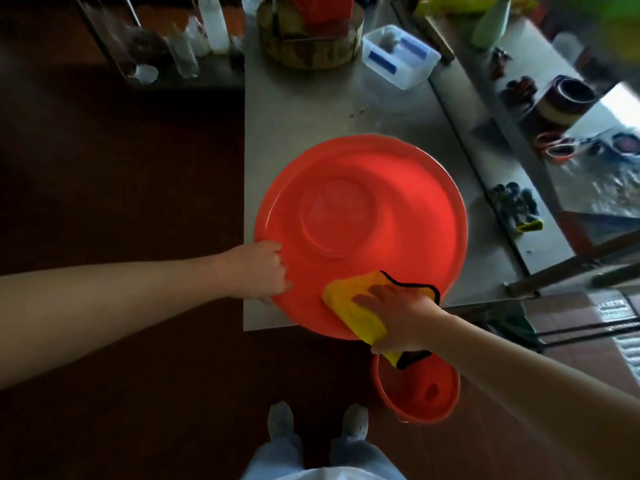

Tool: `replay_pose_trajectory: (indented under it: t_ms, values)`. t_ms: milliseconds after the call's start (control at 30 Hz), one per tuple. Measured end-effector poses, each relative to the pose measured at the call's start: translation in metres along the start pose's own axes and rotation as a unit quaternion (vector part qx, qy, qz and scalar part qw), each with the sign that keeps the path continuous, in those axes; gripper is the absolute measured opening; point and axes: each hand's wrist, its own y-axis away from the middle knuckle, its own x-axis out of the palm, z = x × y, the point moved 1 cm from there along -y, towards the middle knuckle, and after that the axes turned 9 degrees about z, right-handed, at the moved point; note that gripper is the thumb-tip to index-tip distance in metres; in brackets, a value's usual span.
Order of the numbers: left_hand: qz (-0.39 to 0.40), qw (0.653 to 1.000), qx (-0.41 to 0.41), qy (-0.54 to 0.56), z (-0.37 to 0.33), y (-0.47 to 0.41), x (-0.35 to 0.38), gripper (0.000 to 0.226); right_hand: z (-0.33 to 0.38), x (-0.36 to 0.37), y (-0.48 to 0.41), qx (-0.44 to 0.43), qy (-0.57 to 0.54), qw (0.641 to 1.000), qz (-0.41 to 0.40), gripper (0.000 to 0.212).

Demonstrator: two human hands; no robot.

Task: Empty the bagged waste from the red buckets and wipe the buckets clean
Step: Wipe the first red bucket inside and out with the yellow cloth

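A large red bucket (381, 188) stands on the steel table (311, 109), seen from above, its rim reaching over the table's near edge. My left hand (263, 271) grips the bucket's left rim. My right hand (401, 317) presses a yellow cloth with black edging (349, 303) against the inside of the bucket's near wall. A smaller red bucket (415, 393) stands on the dark floor below the table's near edge, partly hidden by my right arm and the cloth.
At the table's far end are a round wooden block (311, 43) and a white plastic box (401, 57). A steel shelf on the right holds black gloves (516, 206), scissors (554, 147) and a bowl (568, 95). Bottles stand on a rack at far left. My feet are below.
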Motion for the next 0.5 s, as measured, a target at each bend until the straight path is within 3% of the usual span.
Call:
replay_pose_trajectory:
  t_ms: [167,300,500]
  values:
    - [0.009,0.999,0.017,-0.031,0.034,-0.003,-0.011,0.045,-0.011,-0.012,0.009,-0.011,0.094,0.994,-0.057,0.088]
    - [0.011,1.0,-0.014,-0.025,0.047,0.001,-0.014,0.04,-0.004,-0.02,0.011,-0.017,0.109,0.992,-0.066,0.083]
    - [-0.031,0.99,-0.097,0.102,-0.017,-0.024,-0.018,0.063,0.006,-0.019,0.008,-0.019,0.076,0.989,-0.125,0.085]
